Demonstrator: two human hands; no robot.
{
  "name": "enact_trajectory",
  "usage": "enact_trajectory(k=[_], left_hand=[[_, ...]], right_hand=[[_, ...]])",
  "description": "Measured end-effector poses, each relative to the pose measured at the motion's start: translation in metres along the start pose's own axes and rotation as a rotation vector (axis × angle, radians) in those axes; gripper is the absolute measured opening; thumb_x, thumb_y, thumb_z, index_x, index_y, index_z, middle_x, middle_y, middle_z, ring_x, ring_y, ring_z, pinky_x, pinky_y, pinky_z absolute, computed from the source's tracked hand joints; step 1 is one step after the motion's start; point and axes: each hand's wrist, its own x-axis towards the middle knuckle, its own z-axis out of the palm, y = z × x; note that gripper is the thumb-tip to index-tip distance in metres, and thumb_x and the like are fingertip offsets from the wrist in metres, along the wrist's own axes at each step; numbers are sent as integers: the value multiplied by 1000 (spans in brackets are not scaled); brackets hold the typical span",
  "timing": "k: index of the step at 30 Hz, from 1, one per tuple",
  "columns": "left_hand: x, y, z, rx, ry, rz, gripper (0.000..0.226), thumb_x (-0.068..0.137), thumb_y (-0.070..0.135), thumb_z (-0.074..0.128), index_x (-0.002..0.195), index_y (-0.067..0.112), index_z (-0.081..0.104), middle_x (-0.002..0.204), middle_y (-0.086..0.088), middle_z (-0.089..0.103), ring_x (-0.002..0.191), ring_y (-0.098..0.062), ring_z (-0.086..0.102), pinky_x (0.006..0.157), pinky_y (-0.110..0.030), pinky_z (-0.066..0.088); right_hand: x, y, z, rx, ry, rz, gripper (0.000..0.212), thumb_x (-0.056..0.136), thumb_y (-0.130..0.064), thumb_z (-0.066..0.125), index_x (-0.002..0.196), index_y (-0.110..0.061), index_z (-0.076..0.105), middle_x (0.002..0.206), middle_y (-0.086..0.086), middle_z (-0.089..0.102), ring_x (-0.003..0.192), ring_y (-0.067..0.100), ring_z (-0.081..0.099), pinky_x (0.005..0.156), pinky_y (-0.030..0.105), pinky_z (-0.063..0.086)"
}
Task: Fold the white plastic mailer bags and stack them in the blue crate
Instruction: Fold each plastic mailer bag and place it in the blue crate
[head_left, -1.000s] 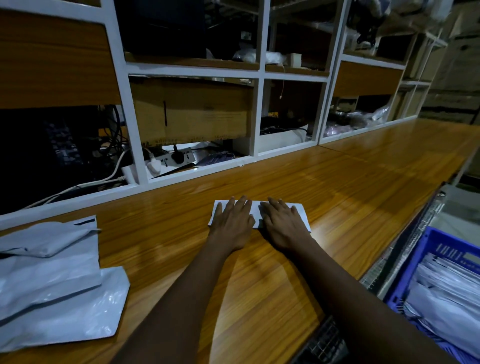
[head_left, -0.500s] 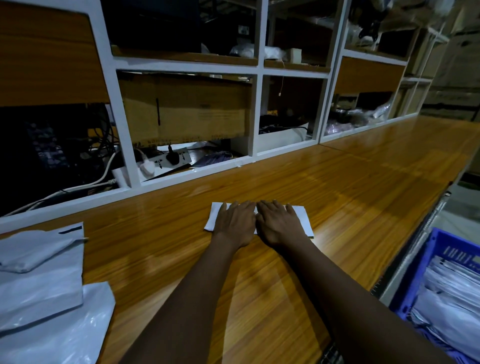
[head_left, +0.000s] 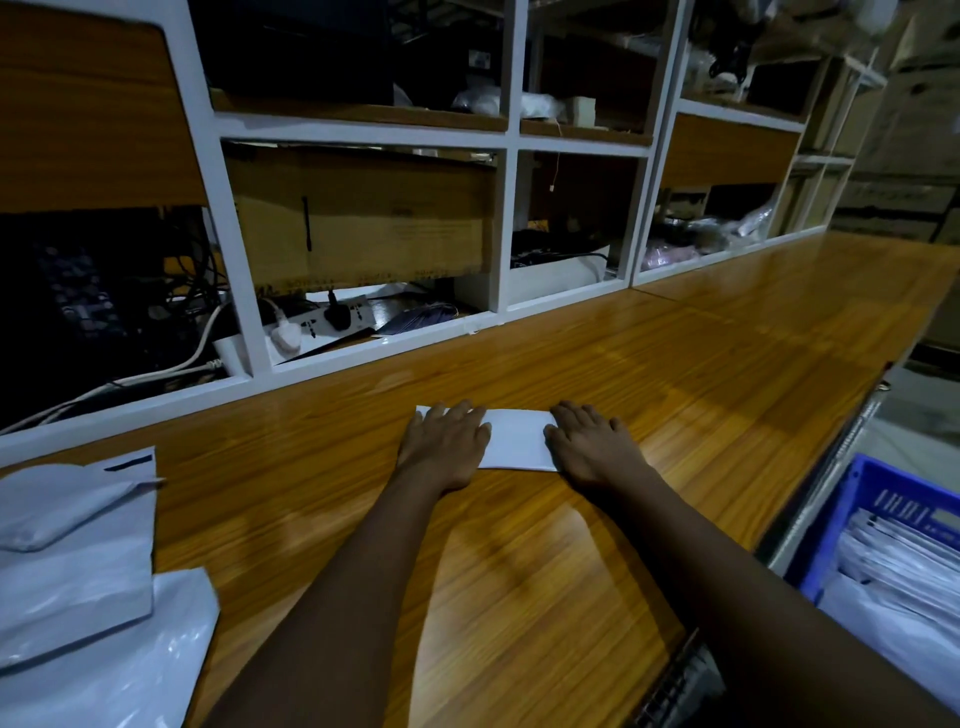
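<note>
Wood-grain counter (head_left: 519, 597) runs from the near edge away to the right under dim light. Out in front of the person lies one folded white mailer (head_left: 517, 439), a narrow strip flat on the wood. The left hand (head_left: 444, 441) presses flat on its left end and the right hand (head_left: 592, 447) on its right end. The fingers of both are straight and spread, gripping nothing, and the middle of the strip shows bare between them. Both forearms reach in from the bottom edge of the view.

On the counter at the far left, well apart from the hands, sits a loose pile of unfolded mailers (head_left: 72, 561), grey-white and crumpled, overlapping one another.

Off the counter's right edge and lower down stands the blue crate (head_left: 831, 519), with folded bags (head_left: 904, 566) stacked inside it.

Behind the strip, a white shelving frame (head_left: 509, 140) stands along the back of the counter. Its compartments hold a cardboard box (head_left: 363, 218), a power strip (head_left: 332, 322) with plugs in it, tangled cables (head_left: 171, 364) on the left, and small clutter too dark to tell. Nothing lies on the counter between the hands and the crate.
</note>
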Motion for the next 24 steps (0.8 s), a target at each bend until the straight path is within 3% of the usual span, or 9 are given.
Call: enact_trajectory(k=[4,8,11,14,16,19,22,24], left_hand=[[-4,-8,0,-143,4,-79,51,107,42,17,156,29,17,165,-2,13,150,-27,12,122,-46,12],[-17,-15,-3,-196,-43,-173,56,105,50,15,157,33,8,166,-3,6,151,-26,6,122,-46,8],[-34,-12,-7,-173,-59,-201,61,103,55,11,157,31,-7,165,-7,-10,152,-27,-4,121,-52,-1],[-58,-2,-12,-66,21,-64,64,102,56,7,157,28,-11,163,-4,-21,151,-27,-15,117,-56,-12],[-72,7,-12,13,81,36,67,99,57,2,157,25,-8,163,-1,-20,150,-26,-17,117,-60,-10],[-81,20,-9,-32,-18,95,62,103,54,9,158,28,-6,164,3,-16,151,-22,-14,119,-56,-6],[-85,14,-11,-87,-94,23,62,103,56,13,157,32,-7,164,4,-18,151,-21,-15,120,-53,-4],[-87,3,-11,-132,-118,-69,64,102,59,14,157,34,-8,163,4,-20,151,-24,-15,120,-55,-4]], right_hand=[[-5,8,0,-15,-10,30,50,106,-39,23,150,-15,28,164,15,11,150,39,11,113,64,18],[-22,6,0,-69,19,112,47,104,-40,22,143,-20,38,157,18,25,143,45,22,105,67,29],[-31,3,-2,-55,83,188,71,92,-45,3,137,-13,47,148,20,40,136,45,34,102,64,37],[-43,-3,2,32,141,-34,68,99,-45,15,146,-4,40,159,24,25,145,46,23,110,63,29],[-55,-17,-2,114,172,-183,65,101,-45,22,154,-8,28,163,15,14,151,38,12,117,59,20],[-64,-24,-1,210,65,-194,69,99,-53,5,159,-20,12,166,0,2,153,23,1,121,49,12],[-68,-20,0,37,91,-196,115,75,-69,-35,149,-15,35,166,9,5,152,36,6,116,58,20],[-68,-16,6,-17,89,-96,107,78,-65,-28,143,-12,38,165,15,10,149,42,12,111,59,24]])
